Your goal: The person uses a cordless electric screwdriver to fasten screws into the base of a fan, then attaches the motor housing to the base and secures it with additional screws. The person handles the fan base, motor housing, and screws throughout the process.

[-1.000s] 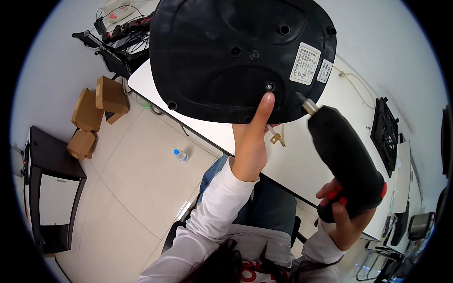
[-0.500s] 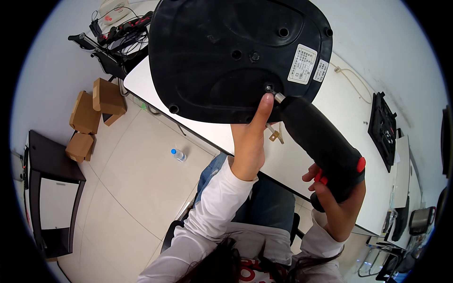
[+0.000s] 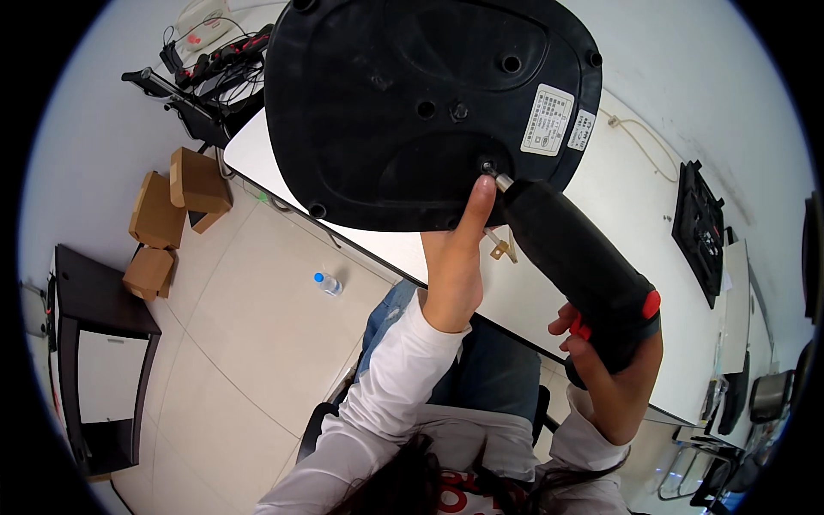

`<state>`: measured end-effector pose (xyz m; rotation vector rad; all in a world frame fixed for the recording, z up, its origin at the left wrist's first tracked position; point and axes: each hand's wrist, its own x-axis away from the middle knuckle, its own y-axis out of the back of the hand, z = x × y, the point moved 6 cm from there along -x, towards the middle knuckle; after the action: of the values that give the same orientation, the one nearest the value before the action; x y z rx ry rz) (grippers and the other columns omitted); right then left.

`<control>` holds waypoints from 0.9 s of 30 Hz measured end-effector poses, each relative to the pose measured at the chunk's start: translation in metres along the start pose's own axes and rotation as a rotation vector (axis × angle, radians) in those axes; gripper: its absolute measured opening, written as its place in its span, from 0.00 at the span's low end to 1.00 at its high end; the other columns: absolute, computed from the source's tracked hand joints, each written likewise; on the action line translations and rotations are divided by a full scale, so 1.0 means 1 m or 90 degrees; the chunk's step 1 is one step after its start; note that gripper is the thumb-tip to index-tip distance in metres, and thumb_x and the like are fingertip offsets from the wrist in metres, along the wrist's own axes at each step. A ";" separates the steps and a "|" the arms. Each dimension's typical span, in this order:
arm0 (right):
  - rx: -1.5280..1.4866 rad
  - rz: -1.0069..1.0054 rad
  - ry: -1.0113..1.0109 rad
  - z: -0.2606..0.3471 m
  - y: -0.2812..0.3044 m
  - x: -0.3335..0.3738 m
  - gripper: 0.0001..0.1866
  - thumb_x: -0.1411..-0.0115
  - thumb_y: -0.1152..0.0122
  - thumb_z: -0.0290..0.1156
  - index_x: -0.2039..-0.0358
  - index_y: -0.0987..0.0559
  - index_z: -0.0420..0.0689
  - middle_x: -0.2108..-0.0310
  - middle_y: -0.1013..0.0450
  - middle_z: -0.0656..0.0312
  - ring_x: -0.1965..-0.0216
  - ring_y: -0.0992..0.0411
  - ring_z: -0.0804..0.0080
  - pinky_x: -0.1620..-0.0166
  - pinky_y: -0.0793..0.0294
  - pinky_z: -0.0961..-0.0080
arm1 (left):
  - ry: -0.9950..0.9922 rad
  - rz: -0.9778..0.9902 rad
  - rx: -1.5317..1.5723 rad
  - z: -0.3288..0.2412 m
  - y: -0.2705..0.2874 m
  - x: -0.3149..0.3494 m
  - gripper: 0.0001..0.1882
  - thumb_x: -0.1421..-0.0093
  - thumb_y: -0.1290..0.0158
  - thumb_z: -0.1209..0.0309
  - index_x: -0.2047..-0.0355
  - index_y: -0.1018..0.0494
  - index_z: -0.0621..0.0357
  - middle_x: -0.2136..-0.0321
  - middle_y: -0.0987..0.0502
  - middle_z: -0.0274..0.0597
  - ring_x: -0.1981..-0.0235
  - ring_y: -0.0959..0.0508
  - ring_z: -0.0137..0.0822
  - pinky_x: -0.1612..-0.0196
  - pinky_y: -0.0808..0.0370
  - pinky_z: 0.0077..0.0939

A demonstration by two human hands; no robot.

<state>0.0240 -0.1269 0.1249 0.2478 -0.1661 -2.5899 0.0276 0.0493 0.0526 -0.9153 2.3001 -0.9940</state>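
A large black plastic appliance base (image 3: pixel 360 112) with rounded edges, round feet, recessed holes and white labels is tilted up over the table, its underside facing me. My left hand (image 3: pixel 459 257) grips its near edge, thumb on the underside beside a recessed hole and the other fingers hidden behind. In my right hand (image 3: pixel 614 369) is a black cordless screwdriver (image 3: pixel 575 245) with red parts, a finger by its red trigger. Its metal bit (image 3: pixel 503 182) points into the hole, right against my left thumb. Below the base's edge hangs a pale cord with a small tan plug (image 3: pixel 498 251).
The white table (image 3: pixel 532 296) runs under the base. An open black tool case (image 3: pixel 699 232) lies at its right, near a pale cable (image 3: pixel 652 159). Cables and power strips (image 3: pixel 227 69) crowd the far left. Cardboard boxes (image 3: pixel 159 210) and a bottle (image 3: pixel 327 283) stand on the floor.
The base has shifted very slightly left and down in view, with the screwdriver following. Both hands keep their hold, and the bit stays at the same hole.
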 end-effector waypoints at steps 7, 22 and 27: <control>0.060 -0.035 0.006 0.004 0.002 0.007 0.27 0.55 0.38 0.18 0.54 0.37 0.36 0.69 0.27 0.55 0.67 0.25 0.69 0.60 0.26 0.74 | 0.001 -0.005 0.026 0.007 0.001 0.004 0.18 0.39 0.51 0.67 0.49 0.36 0.54 0.57 0.26 0.33 0.57 0.25 0.27 0.54 0.30 0.20; 0.000 -0.024 -0.002 -0.001 0.003 0.007 0.27 0.54 0.38 0.17 0.53 0.37 0.36 0.68 0.28 0.55 0.66 0.25 0.69 0.60 0.26 0.74 | 0.019 -0.021 0.003 0.012 0.005 0.005 0.18 0.38 0.51 0.68 0.48 0.37 0.55 0.56 0.27 0.34 0.56 0.26 0.28 0.53 0.31 0.21; -0.003 -0.026 -0.005 0.000 0.004 0.008 0.27 0.54 0.39 0.16 0.53 0.38 0.36 0.68 0.28 0.55 0.65 0.25 0.69 0.60 0.26 0.74 | 0.024 -0.013 0.004 0.010 0.002 0.006 0.18 0.38 0.51 0.67 0.48 0.36 0.54 0.56 0.27 0.34 0.56 0.26 0.28 0.53 0.31 0.21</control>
<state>0.0191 -0.1347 0.1239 0.2418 -0.1586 -2.6318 0.0287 0.0417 0.0437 -0.9260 2.3225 -1.0351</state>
